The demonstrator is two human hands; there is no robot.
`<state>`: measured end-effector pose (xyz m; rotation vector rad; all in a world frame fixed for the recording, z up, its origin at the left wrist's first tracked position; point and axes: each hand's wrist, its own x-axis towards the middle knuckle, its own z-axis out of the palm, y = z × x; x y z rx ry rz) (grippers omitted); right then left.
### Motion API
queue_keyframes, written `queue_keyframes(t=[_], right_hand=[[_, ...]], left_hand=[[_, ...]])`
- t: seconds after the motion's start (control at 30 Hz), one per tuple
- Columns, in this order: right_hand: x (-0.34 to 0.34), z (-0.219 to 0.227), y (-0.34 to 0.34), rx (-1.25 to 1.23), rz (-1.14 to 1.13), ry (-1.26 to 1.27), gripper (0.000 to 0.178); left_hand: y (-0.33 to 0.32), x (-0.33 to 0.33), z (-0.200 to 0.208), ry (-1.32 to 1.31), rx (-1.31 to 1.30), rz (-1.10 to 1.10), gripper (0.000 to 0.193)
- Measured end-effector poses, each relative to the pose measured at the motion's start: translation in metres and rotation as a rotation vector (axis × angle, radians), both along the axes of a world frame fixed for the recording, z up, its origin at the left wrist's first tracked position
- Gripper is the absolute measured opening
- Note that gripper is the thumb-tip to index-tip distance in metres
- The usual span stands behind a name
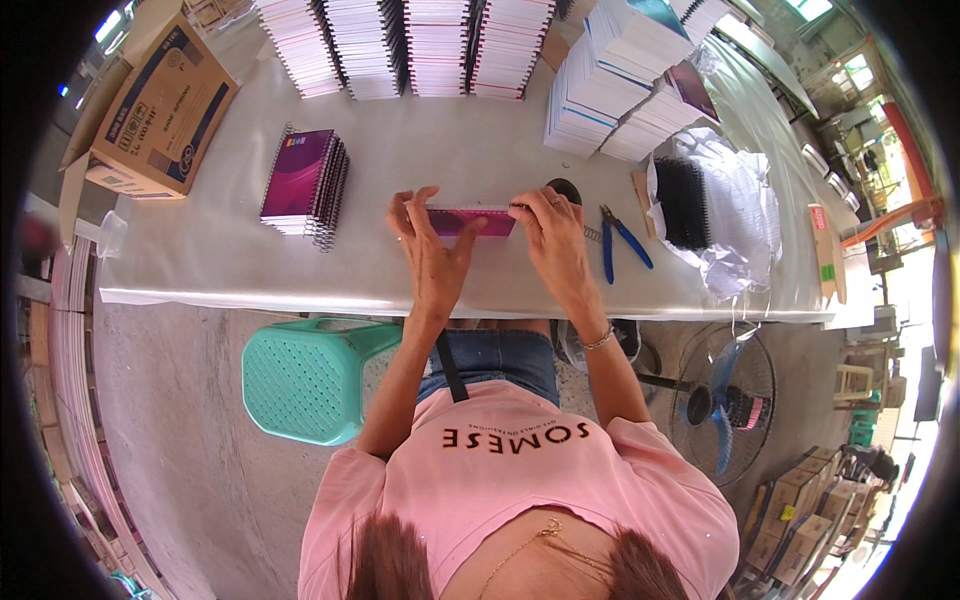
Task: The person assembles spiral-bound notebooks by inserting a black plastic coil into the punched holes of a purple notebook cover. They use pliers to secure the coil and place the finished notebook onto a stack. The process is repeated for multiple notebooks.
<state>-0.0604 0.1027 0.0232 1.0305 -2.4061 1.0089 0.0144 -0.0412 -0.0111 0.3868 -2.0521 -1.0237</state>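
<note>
In the head view, the small magenta rectangular booklet (498,227) lies on the white-covered desk (400,150) between the hands, its long axis running left to right. The left hand (433,245) is spread, thumb on the cover; the right hand (553,235), fingers bent, pinches the far edge's right end. Both touch it, neither nearer.

2 curled hands (435,245) (553,235), slightly apart
</note>
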Motion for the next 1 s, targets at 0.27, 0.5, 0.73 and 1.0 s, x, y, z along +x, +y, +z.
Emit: queue_keyframes(t=[0.27, 0.5, 0.73, 1.0], right_hand=[[-0.016, 0.008, 0.032, 0.137, 0.069, -0.274, 0.027], [-0.047, -0.033, 0.062, 0.231, -0.007, -0.304, 0.06], [-0.045, -0.039, 0.076, -0.458, 0.72, -1.229, 0.04], [-0.023, 0.013, 0.061, -0.033, 0.556, -0.976, 0.04]], left_hand=[[-0.027, 0.006, -0.005, -0.08, -0.008, -0.263, 0.074], [-0.04, 0.008, -0.004, -0.07, 0.025, -0.422, 0.079], [-0.041, 0.006, -0.016, -0.055, 0.008, -0.421, 0.083], [-0.045, 0.007, -0.021, -0.064, 0.059, -0.444, 0.081]])
